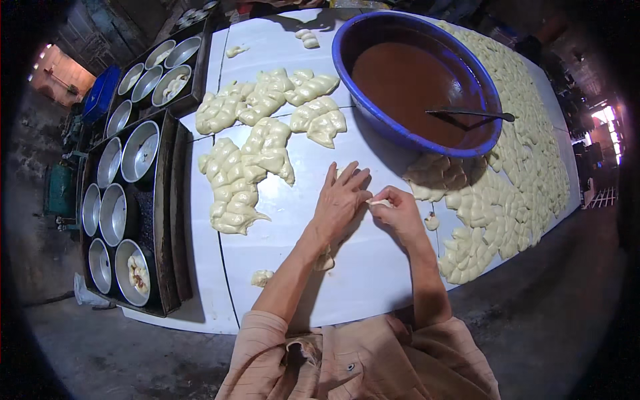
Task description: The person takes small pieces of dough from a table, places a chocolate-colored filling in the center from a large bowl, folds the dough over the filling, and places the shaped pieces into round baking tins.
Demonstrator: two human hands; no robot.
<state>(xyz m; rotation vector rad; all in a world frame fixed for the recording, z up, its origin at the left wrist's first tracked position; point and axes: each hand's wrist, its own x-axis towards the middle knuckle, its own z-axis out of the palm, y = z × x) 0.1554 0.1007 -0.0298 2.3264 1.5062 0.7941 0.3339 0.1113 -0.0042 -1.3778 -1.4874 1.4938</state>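
Observation:
In the middle of the white table [267, 303], my left hand [339, 203] lies with its fingers stretched out and apart. A little pale dough shows between its fingertips; how much lies under the palm is hidden. Just to its right, my right hand [400, 212] is closed in a pinch on a small piece of dough [380, 203], close to the left thumb. Clusters of pale, shiny dough pieces [230, 183] are spread to the left and beyond the hands. A small lump of dough [262, 277] rests left of my left forearm, and another bit lies partly hidden behind that forearm.
A large blue basin [390, 130] of brown filling, with a dark-handled utensil [473, 114] in it, stands at the far right. Many joined dough pieces [527, 153] cover the table's right side. Dark trays [175, 220] with round metal tins [113, 213] line the left, some tins holding dough.

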